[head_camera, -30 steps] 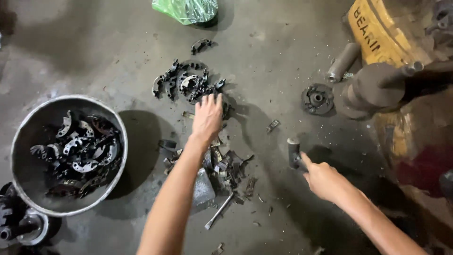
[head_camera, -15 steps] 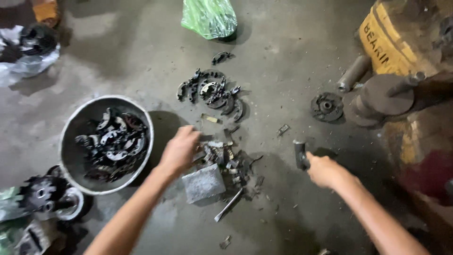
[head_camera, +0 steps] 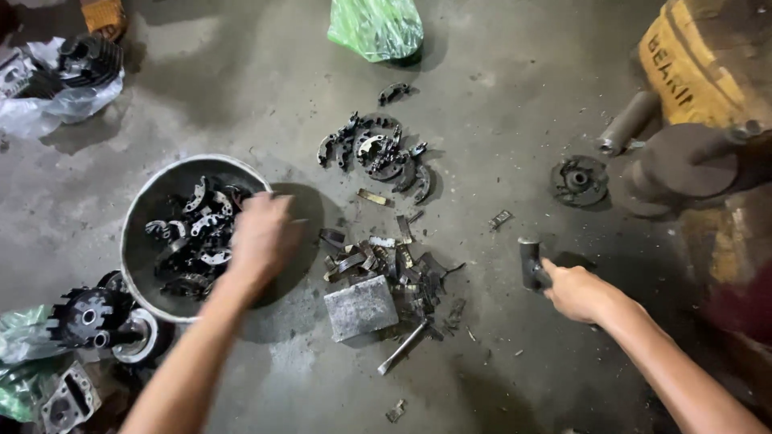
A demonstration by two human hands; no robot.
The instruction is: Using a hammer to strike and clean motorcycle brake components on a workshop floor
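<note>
My left hand (head_camera: 261, 237) hovers over the right rim of a round metal basin (head_camera: 145, 210) filled with curved dark metal parts; its fingers look loosely curled and blurred, and whether it holds a part is unclear. My right hand (head_camera: 572, 291) grips the handle of a hammer (head_camera: 530, 263) whose dark head rests on the concrete floor. Between the hands lie a grey rectangular block (head_camera: 361, 307) and a heap of broken metal scraps (head_camera: 398, 265).
A pile of curved brake-shoe-like parts (head_camera: 374, 151) lies further out, with a green plastic bag (head_camera: 375, 26) beyond it. A round hub (head_camera: 579, 180), a metal cylinder (head_camera: 626, 122) and a yellow machine (head_camera: 708, 64) stand at right. Engine parts (head_camera: 88, 317) sit at lower left.
My left hand went from the far pile back past the scrap heap to the basin's rim. My right hand stayed on the hammer. The view shifted left.
</note>
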